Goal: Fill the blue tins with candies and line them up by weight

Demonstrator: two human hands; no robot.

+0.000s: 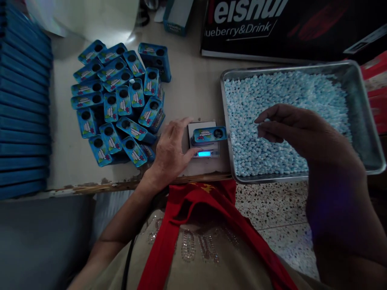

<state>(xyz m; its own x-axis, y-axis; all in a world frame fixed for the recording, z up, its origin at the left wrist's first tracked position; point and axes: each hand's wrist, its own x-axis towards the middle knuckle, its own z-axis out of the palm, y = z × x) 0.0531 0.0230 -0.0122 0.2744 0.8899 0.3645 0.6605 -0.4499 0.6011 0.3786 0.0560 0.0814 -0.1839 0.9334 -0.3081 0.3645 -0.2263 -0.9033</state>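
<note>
A small blue tin [208,135] with a round opening in its top lies on a little scale [214,150], whose display glows blue. My left hand [172,147] rests on the table beside the scale, fingers apart, its thumb at the scale's left front edge; it holds nothing. Over a metal tray [226,100] full of small light-blue candies [272,161] hovers my right hand [287,127], fingertips pinched together. Whatever is between those fingertips is too small to make out. Several more blue tins [123,100] stand in a cluster left of my left hand.
Stacked blue trays [24,108] line the far left. A black printed box [266,32] stands behind the metal tray. At the back are an open teal box [178,18] and a pale rounded container [87,16]. The table's worn front edge [121,185] runs before me.
</note>
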